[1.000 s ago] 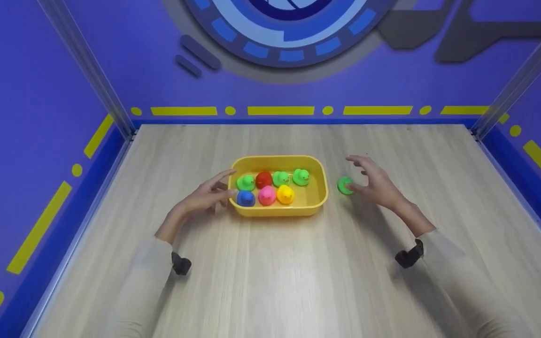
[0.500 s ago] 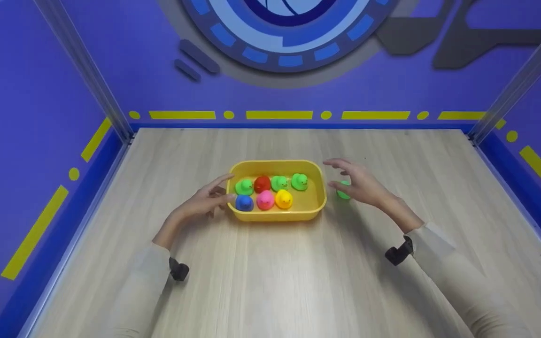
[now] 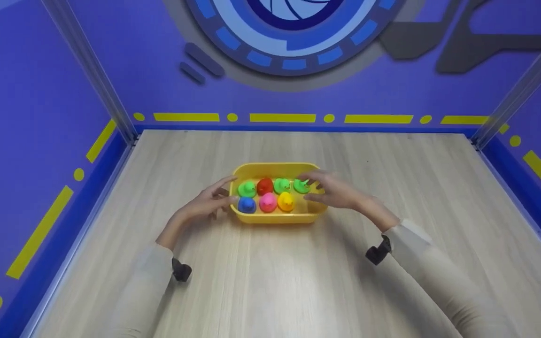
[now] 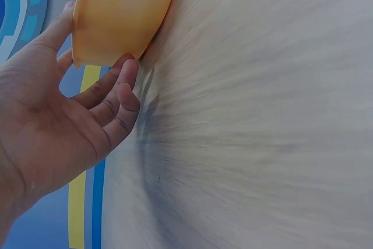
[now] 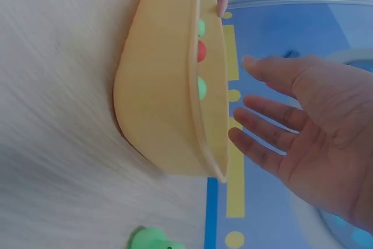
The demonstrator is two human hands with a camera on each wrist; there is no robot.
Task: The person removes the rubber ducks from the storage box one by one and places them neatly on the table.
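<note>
A yellow plastic tub [image 3: 277, 218] holds several toy ducks: three green, one red duck [image 3: 265, 186], a blue duck [image 3: 247, 205], a pink duck [image 3: 267, 202] and a yellow duck [image 3: 286, 202]. At its left end my left hand [image 3: 207, 202] holds the tub, thumb and index finger at the rim, the other fingers curled against the outer wall. Over the right end, my right hand [image 3: 338, 191] spreads loosely with nothing in it, overlapping the rightmost green duck [image 3: 301, 186]. Another green duck [image 5: 154, 240] lies on the table outside the tub, hidden in the head view.
The pale wooden table [image 3: 270, 277] carries the tub near its middle. Blue printed panels [image 3: 280, 101] enclose the back and both sides, with metal posts at the far corners. Each wrist wears a small black device [image 3: 378, 251].
My right hand has moved left, from beside the green duck on the table to above the tub's right end. The left hand stays at the rim. The head view shifts slightly.
</note>
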